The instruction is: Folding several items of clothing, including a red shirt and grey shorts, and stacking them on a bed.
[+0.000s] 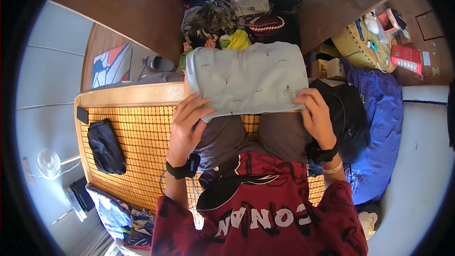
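Note:
A pale grey-green folded garment (251, 73) with small dark printed motifs is spread across my knees, its far edge against the pile of clothes. My left hand (187, 121) grips its near left corner, fingers on top and thumb beneath the edge. At the near right corner, my right hand (318, 116) pinches the hem between thumb and fingers. The near edge hangs fairly straight between both hands. What kind of garment it is, I cannot tell.
Ahead, an open cabinet holds heaped clothes (213, 19). I sit on a beaded mat (142, 137), where a folded black garment (105, 146) lies at left. To the right are a black bag-like bundle (348, 114), blue cloth (379, 128) and a yellow stool (353, 42) bearing small items.

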Motion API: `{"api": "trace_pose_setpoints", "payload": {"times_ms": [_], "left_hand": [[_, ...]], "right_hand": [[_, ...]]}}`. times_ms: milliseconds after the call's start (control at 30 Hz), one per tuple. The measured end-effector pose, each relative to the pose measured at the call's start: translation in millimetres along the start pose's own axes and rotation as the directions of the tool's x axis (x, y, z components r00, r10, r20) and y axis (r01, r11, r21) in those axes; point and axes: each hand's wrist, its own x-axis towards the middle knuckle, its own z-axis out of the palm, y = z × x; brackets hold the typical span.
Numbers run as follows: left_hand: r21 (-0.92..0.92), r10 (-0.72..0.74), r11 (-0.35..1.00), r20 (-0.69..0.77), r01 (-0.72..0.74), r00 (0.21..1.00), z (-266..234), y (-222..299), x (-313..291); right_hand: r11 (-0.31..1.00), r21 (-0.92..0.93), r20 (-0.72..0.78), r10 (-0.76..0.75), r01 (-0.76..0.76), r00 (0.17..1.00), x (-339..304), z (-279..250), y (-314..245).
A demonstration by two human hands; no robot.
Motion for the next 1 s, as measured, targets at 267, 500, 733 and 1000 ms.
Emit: {"api": "trace_pose_setpoints", "payload": {"times_ms": [267, 500, 733, 1000], "left_hand": [[-0.574, -0.016, 0.812, -0.196, -0.102, 0.98, 10, 5, 58], [-0.99, -0.013, 0.036, 0.136, 0.136, 0.991, 78, -44, 114], [-0.985, -0.448, 0.153, -0.144, -0.083, 0.882, 81, -59, 113], [-0.966, -0.363, 0.125, 0.167, 0.225, 0.917, 77, -36, 122]], "right_hand": [[0.817, 0.56, -0.227, -0.013, 0.142, 0.974, 64, -4, -7], [0.479, 0.862, 0.171, 0.028, -0.164, 0.985, 115, 54, 23], [0.105, 0.994, -0.067, 0.236, 0.043, 0.969, 109, 53, 49], [0.196, 0.979, -0.013, 0.303, -0.049, 0.953, 112, 60, 43]]}}
